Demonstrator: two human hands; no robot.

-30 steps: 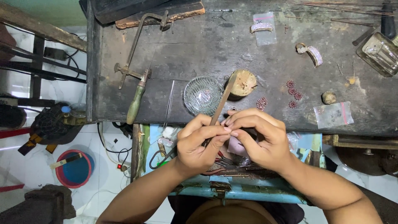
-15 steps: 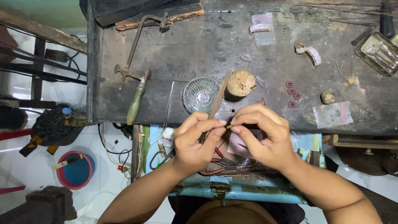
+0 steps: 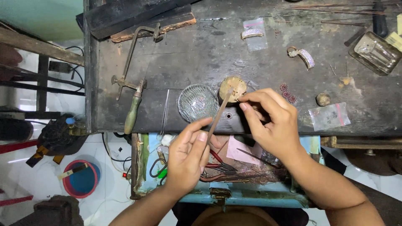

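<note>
The left hand (image 3: 188, 157) pinches a thin wooden stick (image 3: 218, 118) between thumb and fingers near its lower end; the stick slants up and away from that grip, its far tip reaching the round wax-like lump (image 3: 233, 87) on the dark workbench (image 3: 201, 54). The right hand (image 3: 272, 121) is closed in a fine pinch, thumb and forefinger tips pressed together just beside the lump and close to the stick's tip; whatever it holds is too small to make out. Just left of the stick, beyond the left hand's fingers, stands a small ribbed glass dish (image 3: 197, 102). A pair of tweezers (image 3: 164, 113) lies further left of the dish. Below both hands, an open blue drawer (image 3: 251, 196) holds red-handled pliers (image 3: 220, 163). To the right of the right-hand pinch lie small red beaded pieces (image 3: 288, 93).
</note>
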